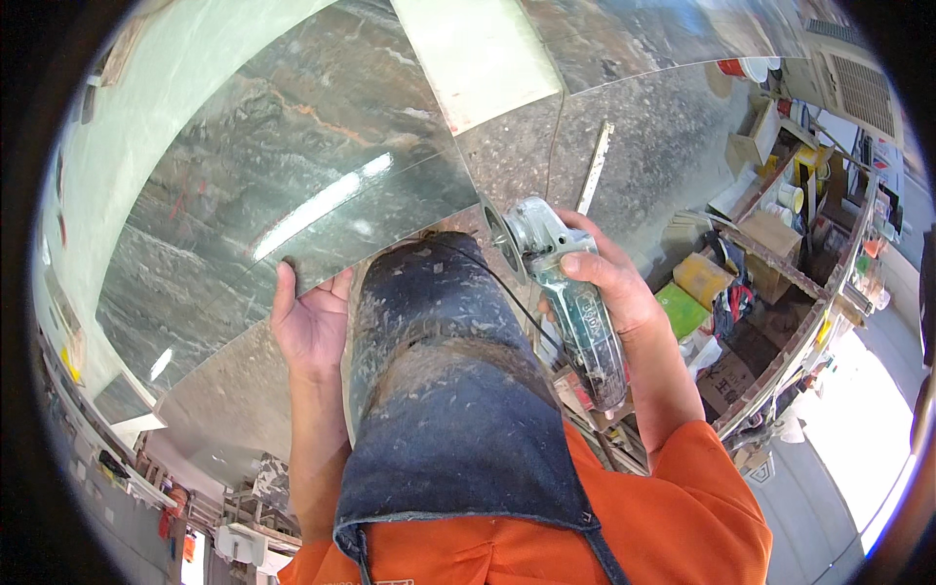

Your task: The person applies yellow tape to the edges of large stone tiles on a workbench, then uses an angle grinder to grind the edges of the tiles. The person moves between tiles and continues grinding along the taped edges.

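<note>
A glossy dark slab (283,136) with brown and grey marbling stretches across the left and far side. At its near edge my left hand (314,327) grips it, thumb on the top face and fingers curled underneath. My right hand (624,292) is wrapped round the body of a green and silver angle grinder (590,341). The grinder's disc (501,239) stands on edge beside the slab's near right corner. Whether disc and slab touch, I cannot tell. A dark cable (517,300) crosses by my dusty dark apron (439,370).
A pale panel (483,68) and another marbled slab (673,29) lie beyond. A white strip (594,168) rests on the speckled floor (643,127). To the right stands a cluttered wooden-framed bin (829,285) with boxes, a yellow container and bags. An air-conditioner-like unit (863,93) sits far right.
</note>
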`<state>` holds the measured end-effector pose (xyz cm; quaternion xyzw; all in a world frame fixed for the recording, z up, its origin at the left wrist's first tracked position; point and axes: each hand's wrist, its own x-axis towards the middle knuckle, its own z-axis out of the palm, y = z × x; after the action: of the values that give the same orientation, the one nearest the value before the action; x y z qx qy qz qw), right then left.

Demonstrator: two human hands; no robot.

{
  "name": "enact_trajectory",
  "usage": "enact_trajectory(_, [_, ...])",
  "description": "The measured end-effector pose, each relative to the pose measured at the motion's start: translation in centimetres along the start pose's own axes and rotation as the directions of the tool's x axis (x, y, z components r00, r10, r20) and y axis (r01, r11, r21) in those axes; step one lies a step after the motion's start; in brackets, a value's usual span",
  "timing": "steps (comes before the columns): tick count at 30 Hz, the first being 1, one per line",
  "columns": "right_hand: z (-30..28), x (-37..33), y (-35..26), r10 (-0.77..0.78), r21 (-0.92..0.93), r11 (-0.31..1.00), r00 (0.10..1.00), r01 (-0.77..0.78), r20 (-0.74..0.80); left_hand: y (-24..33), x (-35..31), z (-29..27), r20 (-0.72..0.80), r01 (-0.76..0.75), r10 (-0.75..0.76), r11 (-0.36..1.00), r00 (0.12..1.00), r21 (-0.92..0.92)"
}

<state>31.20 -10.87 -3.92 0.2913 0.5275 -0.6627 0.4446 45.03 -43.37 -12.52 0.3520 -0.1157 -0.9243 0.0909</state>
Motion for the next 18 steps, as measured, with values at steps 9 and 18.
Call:
enact_trajectory(9, [0.0, 0.5, -0.1, -0.018, -0.007, 1.000, 1.000, 0.018, 0.013, 0.0, 0.1, -0.1, 0.049, 0.032, -0.030, 0.999, 0.998, -0.026])
enact_trajectory(18, [0.5, 1.3, -1.5, -0.031, -0.021, 0.999, 0.998, 0.032, 0.052, 0.0, 0.1, -0.2, 0.027, 0.038, -0.038, 0.999, 0.999, -0.012])
